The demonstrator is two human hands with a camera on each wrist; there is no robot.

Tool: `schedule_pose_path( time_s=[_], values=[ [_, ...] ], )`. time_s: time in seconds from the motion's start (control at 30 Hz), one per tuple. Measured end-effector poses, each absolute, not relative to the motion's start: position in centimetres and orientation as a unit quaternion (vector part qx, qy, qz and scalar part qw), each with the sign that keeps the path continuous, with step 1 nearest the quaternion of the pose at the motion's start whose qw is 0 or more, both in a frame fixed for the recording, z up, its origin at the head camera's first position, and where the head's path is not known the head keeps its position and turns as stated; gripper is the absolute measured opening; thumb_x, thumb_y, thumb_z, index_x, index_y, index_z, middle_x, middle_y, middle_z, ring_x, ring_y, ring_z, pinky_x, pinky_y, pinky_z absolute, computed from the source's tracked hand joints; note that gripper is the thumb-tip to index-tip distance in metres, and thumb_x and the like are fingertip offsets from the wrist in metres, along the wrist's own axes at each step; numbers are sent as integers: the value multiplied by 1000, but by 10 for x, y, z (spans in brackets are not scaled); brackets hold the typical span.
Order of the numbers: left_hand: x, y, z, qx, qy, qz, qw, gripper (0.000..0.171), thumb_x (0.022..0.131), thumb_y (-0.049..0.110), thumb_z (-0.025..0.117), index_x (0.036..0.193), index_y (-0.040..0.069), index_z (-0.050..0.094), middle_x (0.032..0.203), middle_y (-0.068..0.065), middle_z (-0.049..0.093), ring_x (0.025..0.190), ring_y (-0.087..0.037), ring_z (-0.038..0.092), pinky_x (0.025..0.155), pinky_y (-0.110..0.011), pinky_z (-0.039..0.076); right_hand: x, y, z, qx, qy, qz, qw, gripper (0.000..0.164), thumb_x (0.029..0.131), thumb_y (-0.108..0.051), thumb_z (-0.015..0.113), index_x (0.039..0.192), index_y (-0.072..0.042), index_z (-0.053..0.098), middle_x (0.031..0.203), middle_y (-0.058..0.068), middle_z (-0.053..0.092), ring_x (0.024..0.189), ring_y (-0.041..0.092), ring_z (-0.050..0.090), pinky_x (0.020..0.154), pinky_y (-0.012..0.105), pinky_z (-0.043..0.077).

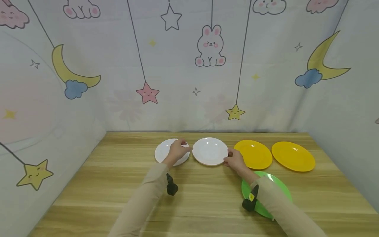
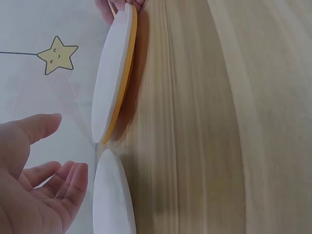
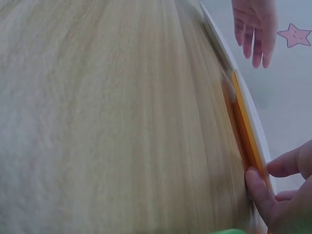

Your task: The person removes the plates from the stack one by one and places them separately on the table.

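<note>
In the head view a white plate [image 1: 210, 150] lies mid-table near the back edge. The wrist views reveal an orange plate [image 3: 247, 131] directly beneath it, nearly hidden from above. My right hand [image 1: 236, 160] pinches the right rim of this pair between thumb and fingers. Over another white plate [image 1: 162, 152], to the left, hovers my left hand [image 1: 178, 149]. Its thumb and fingers [image 2: 73, 187] are apart with nothing between them, and its fingertips point toward the gap between the two white plates.
Two yellow plates [image 1: 254, 154] [image 1: 293, 156] lie side by side at the back right. A green plate [image 1: 279, 185] lies nearer, partly under my right forearm. Behind the wooden table [image 1: 204, 207] hangs a patterned cloth wall [image 1: 183, 65].
</note>
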State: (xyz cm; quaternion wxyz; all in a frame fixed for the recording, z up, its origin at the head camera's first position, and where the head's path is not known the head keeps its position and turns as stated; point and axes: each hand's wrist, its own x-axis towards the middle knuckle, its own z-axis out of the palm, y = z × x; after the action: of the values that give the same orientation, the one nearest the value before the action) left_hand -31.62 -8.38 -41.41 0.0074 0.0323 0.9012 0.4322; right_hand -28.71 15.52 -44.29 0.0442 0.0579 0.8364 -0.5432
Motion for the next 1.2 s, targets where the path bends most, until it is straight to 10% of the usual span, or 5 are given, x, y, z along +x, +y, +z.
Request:
schedule_pose_path(
  time_s=[0.4,0.7,0.9,1.2],
  values=[
    [-304,-58,-416,52,924,374,57,47,72,21,76,104,-7,56,94,-14,57,85,-23,51,75,-33,47,-282,154,-442,66,842,-534,50,57,85,4,56,136,10,31,120,28,47,80,20,59,66,24,56],
    [-304,-59,-418,32,929,365,40,55,71,18,76,118,-2,56,93,-11,63,89,-23,56,82,-34,48,-278,153,-441,71,849,-522,51,58,85,2,57,136,10,30,126,27,45,80,20,59,67,23,55],
    [-305,-58,-419,43,933,357,27,25,71,19,77,77,2,59,64,-1,51,63,-15,45,57,-24,40,-276,153,-441,73,851,-517,50,57,85,2,57,136,9,32,125,26,45,80,19,58,68,23,55],
    [-308,-52,-426,42,939,342,11,41,68,24,80,58,8,43,54,2,36,54,-13,34,48,-21,28,-275,154,-441,66,849,-523,44,57,84,2,57,135,10,32,125,28,45,76,18,58,66,23,56]
  ],
)
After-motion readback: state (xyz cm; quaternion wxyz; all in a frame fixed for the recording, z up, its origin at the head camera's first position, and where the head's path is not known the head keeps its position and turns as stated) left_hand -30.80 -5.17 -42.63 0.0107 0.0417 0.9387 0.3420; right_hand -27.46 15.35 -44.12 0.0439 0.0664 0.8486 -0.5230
